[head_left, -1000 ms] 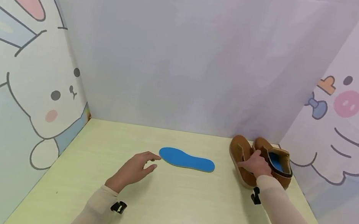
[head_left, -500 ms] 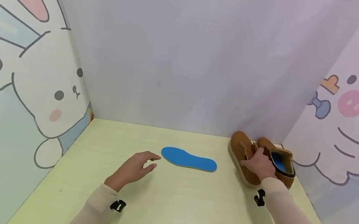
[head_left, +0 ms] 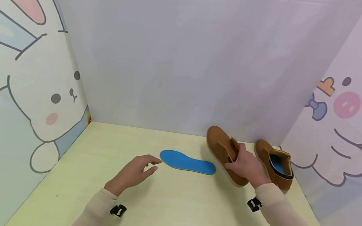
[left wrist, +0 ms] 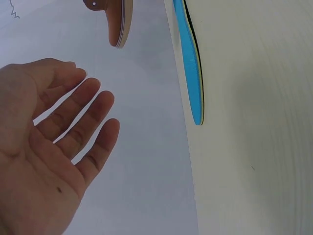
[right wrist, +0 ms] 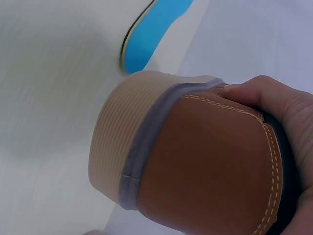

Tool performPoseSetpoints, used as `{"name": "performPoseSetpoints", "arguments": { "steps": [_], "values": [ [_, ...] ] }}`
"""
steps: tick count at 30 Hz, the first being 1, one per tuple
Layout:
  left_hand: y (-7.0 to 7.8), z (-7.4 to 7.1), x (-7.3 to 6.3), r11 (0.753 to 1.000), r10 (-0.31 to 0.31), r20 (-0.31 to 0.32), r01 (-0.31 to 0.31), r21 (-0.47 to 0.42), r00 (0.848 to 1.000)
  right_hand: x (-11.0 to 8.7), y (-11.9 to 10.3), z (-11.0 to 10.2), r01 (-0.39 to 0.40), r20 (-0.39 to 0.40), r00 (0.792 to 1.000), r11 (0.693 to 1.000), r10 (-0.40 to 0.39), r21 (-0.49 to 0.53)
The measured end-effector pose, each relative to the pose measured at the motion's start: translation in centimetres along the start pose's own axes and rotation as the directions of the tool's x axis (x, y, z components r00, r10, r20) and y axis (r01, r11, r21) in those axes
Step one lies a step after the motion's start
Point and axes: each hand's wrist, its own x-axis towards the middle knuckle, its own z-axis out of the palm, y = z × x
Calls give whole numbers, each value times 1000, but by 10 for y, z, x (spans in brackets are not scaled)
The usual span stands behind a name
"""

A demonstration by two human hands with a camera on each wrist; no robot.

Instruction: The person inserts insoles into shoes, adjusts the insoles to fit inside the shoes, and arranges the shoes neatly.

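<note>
My right hand (head_left: pixel 248 167) grips a brown shoe (head_left: pixel 217 142) by its opening, thumb on the near side. In the left wrist view the shoe's toe (left wrist: pixel 118 24) hangs in the air. Its stitched heel and ribbed sole (right wrist: pixel 120 139) fill the right wrist view. The matching brown shoe (head_left: pixel 261 150) stands to the right, with a blue lining (head_left: pixel 276 164) showing inside. A flat blue insole (head_left: pixel 187 162) lies in the middle of the table. Just left of it hovers my left hand (head_left: pixel 133 171), palm inward and fingers loosely bent, holding nothing.
The pale wooden table (head_left: pixel 166 212) ends at a plain light curtain (head_left: pixel 188 63) behind. Printed cartoon panels close off both sides, a rabbit (head_left: pixel 40 88) on the left and a round-cheeked figure (head_left: pixel 347 126) on the right. Each wrist carries a small black clip (head_left: pixel 118 210).
My right hand has lifted the nearer shoe and carried it leftward, away from its pair, toward the insole. The left hand and the insole have stayed in place.
</note>
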Motion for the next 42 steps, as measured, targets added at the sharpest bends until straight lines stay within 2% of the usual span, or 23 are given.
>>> {"name": "performPoseSetpoints", "arguments": {
  "steps": [6,9,17,26,31,36,42],
  "values": [
    [0,0,-1,1000,-7,0,7,-9,1000,-11,-37,12,133,29,991,991,-132,-20],
    [-2,1,-2,1000,-20,-1,20,-13,1000,-16,-53,19,175,48,984,984,-174,-30],
    [-6,0,-3,999,-4,-8,4,-37,1000,-25,-79,39,277,90,959,958,-270,-78],
    [-6,-1,-2,998,14,-13,-15,-61,1000,-26,-87,65,416,162,905,899,-394,-137],
    [-4,0,-2,998,35,-11,-36,-51,999,-22,-87,75,468,211,876,870,-434,-154],
    [-5,1,-3,999,27,-9,-27,-30,1000,-19,-87,79,494,252,856,857,-450,-145],
    [-4,2,-2,1000,15,6,-15,-14,1000,-17,-85,83,503,282,850,845,-445,-180]
  ]
}}
